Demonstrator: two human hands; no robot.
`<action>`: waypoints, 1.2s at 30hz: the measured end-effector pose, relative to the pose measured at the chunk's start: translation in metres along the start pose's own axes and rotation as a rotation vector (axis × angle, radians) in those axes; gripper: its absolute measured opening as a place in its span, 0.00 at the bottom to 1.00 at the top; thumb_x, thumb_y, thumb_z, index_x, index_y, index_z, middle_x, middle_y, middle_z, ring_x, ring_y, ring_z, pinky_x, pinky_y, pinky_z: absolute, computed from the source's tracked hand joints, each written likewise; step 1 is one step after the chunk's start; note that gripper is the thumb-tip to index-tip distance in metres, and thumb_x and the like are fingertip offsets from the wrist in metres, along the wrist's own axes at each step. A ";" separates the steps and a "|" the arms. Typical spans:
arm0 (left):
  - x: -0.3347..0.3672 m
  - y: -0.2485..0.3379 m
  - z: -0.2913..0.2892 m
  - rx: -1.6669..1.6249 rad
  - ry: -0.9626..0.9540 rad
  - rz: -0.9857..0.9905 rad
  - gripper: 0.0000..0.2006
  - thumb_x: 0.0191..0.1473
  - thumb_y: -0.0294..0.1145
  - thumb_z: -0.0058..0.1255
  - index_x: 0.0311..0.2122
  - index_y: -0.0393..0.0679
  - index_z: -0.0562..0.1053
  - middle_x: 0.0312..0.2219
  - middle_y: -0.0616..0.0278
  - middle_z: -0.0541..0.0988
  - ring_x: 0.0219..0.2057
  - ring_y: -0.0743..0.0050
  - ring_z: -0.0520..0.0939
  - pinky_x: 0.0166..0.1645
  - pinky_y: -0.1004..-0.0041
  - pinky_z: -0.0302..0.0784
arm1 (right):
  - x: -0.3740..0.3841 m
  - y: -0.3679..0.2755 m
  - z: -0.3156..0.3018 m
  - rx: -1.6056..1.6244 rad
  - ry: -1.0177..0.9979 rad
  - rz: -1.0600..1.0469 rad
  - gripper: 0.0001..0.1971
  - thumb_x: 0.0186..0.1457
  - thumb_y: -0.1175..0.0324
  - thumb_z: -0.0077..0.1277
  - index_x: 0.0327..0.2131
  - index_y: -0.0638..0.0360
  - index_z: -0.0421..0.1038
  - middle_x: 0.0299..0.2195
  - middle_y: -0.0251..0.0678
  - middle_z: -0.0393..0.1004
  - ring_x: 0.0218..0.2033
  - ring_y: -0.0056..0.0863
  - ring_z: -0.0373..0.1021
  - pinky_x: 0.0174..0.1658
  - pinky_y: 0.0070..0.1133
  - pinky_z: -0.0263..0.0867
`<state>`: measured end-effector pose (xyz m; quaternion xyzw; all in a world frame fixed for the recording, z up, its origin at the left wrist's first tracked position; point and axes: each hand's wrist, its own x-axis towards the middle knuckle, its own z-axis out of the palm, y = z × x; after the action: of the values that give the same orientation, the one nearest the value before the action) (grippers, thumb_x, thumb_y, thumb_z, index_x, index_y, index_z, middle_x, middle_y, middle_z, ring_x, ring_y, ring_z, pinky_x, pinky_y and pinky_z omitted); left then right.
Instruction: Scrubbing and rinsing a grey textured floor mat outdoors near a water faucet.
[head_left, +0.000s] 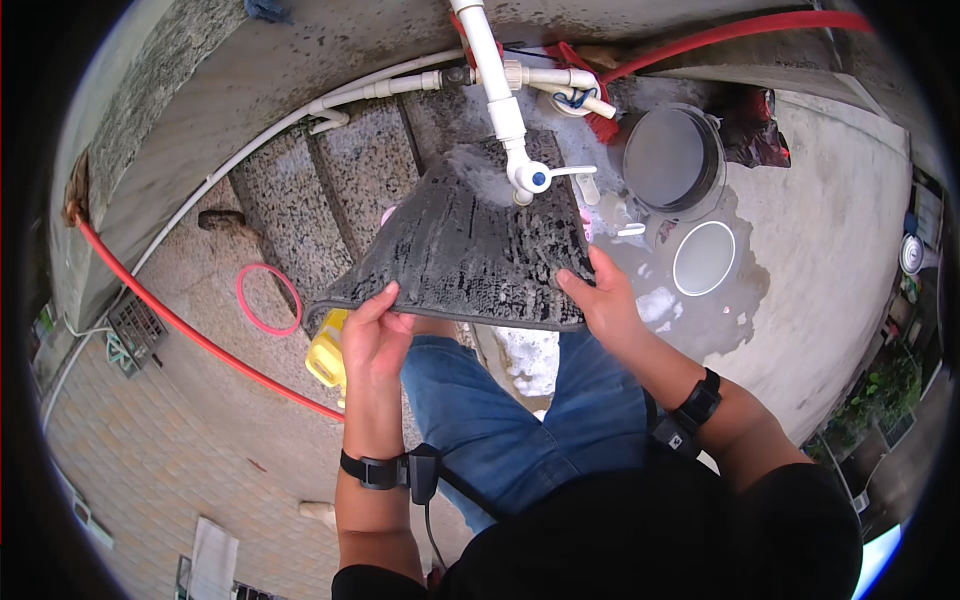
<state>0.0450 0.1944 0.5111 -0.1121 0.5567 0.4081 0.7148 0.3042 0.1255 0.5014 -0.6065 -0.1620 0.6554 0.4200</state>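
Observation:
A wet dark grey mat [455, 255] with a ribbed, blotchy surface and a bound edge is spread out in front of me. My left hand [378, 328] pinches its near edge toward the left, thumb on top. At the near right corner, my right hand [606, 298] grips the same mat with the thumb over its surface. Above the mat's far part hangs a white plastic tap [530, 177] with a blue-centred lever. Pale water or foam lies on the mat's far left part. Fingers under the mat are hidden.
A bucket of greyish water [668, 160] and a white-rimmed tub [704, 258] stand on the wet ledge to the right. A yellow jug [326, 350] and pink ring [268, 299] are at left. A red hose [190, 308] crosses the ground; white pipes [380, 88] run behind.

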 end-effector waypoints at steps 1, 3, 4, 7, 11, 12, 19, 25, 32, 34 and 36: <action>0.008 -0.005 -0.007 0.030 0.007 0.012 0.15 0.50 0.16 0.41 0.45 0.31 0.65 0.42 0.48 0.73 0.44 0.57 0.75 0.50 0.63 0.73 | 0.006 0.009 -0.004 0.047 0.033 0.077 0.14 0.54 0.76 0.45 0.45 0.67 0.63 0.36 0.34 0.71 0.37 0.18 0.65 0.43 0.17 0.62; 0.028 -0.019 -0.018 0.058 0.010 0.022 0.14 0.50 0.16 0.41 0.45 0.31 0.66 0.41 0.48 0.74 0.43 0.57 0.76 0.49 0.63 0.74 | 0.024 0.030 -0.014 0.089 0.068 0.152 0.14 0.53 0.77 0.46 0.44 0.66 0.63 0.36 0.34 0.71 0.36 0.19 0.66 0.43 0.18 0.62; 0.036 -0.027 -0.020 0.082 0.073 0.020 0.14 0.50 0.16 0.42 0.44 0.31 0.66 0.40 0.49 0.74 0.43 0.57 0.76 0.47 0.62 0.75 | 0.037 0.041 -0.020 0.067 0.100 0.163 0.14 0.51 0.76 0.48 0.43 0.67 0.64 0.35 0.34 0.72 0.35 0.20 0.67 0.41 0.18 0.63; 0.062 -0.042 -0.019 0.103 0.174 0.000 0.13 0.51 0.16 0.41 0.43 0.31 0.67 0.40 0.48 0.74 0.43 0.56 0.76 0.46 0.59 0.75 | 0.076 0.079 -0.038 -0.021 0.161 0.207 0.14 0.48 0.76 0.51 0.40 0.68 0.66 0.33 0.36 0.72 0.33 0.23 0.68 0.39 0.20 0.63; 0.076 -0.054 -0.023 -0.104 0.187 -0.050 0.20 0.48 0.10 0.39 0.48 0.39 0.64 0.42 0.51 0.72 0.43 0.55 0.75 0.46 0.57 0.75 | 0.097 0.087 -0.040 -0.248 0.150 0.323 0.14 0.46 0.74 0.53 0.38 0.70 0.68 0.32 0.39 0.73 0.33 0.24 0.69 0.37 0.21 0.64; 0.078 -0.059 -0.022 -0.095 0.215 -0.058 0.20 0.48 0.11 0.38 0.47 0.39 0.64 0.42 0.51 0.72 0.43 0.55 0.75 0.47 0.57 0.75 | 0.097 0.075 -0.036 -0.394 0.106 0.350 0.15 0.46 0.71 0.54 0.38 0.68 0.68 0.31 0.40 0.73 0.33 0.29 0.69 0.38 0.23 0.64; 0.079 -0.086 -0.020 -0.157 0.235 -0.060 0.21 0.49 0.10 0.36 0.48 0.43 0.63 0.44 0.53 0.70 0.45 0.57 0.74 0.49 0.54 0.72 | 0.119 0.101 -0.015 -1.469 0.206 -0.448 0.17 0.45 0.66 0.53 0.39 0.65 0.68 0.31 0.42 0.73 0.33 0.37 0.69 0.39 0.25 0.64; 0.078 -0.117 -0.014 -0.151 0.220 -0.112 0.22 0.48 0.11 0.39 0.48 0.46 0.62 0.40 0.55 0.71 0.41 0.59 0.76 0.46 0.56 0.75 | 0.163 0.107 0.018 0.356 0.027 0.389 0.06 0.45 0.77 0.45 0.30 0.60 0.66 0.21 0.34 0.67 0.25 0.29 0.65 0.26 0.25 0.61; 0.060 -0.136 0.014 -0.001 0.249 -0.131 0.16 0.47 0.11 0.42 0.42 0.39 0.63 0.35 0.54 0.74 0.36 0.60 0.77 0.44 0.59 0.76 | 0.163 0.100 0.024 0.576 0.103 0.324 0.09 0.49 0.80 0.40 0.36 0.64 0.65 0.32 0.40 0.69 0.31 0.33 0.67 0.35 0.25 0.66; 0.055 -0.137 0.019 0.041 0.241 -0.144 0.17 0.46 0.11 0.42 0.42 0.42 0.62 0.34 0.55 0.74 0.35 0.61 0.78 0.43 0.58 0.76 | 0.158 0.097 0.025 0.340 0.082 0.243 0.10 0.50 0.79 0.39 0.37 0.65 0.66 0.33 0.41 0.70 0.32 0.34 0.68 0.37 0.26 0.67; 0.050 -0.138 0.023 0.063 0.243 -0.172 0.19 0.46 0.12 0.43 0.43 0.45 0.63 0.35 0.59 0.73 0.36 0.65 0.77 0.41 0.63 0.75 | 0.153 0.096 0.024 0.266 0.031 0.156 0.10 0.52 0.76 0.40 0.38 0.67 0.68 0.36 0.43 0.71 0.36 0.35 0.69 0.39 0.27 0.67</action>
<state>0.1608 0.1431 0.4339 -0.1856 0.6399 0.3112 0.6777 0.2612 0.1904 0.3366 -0.5663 -0.0195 0.6923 0.4468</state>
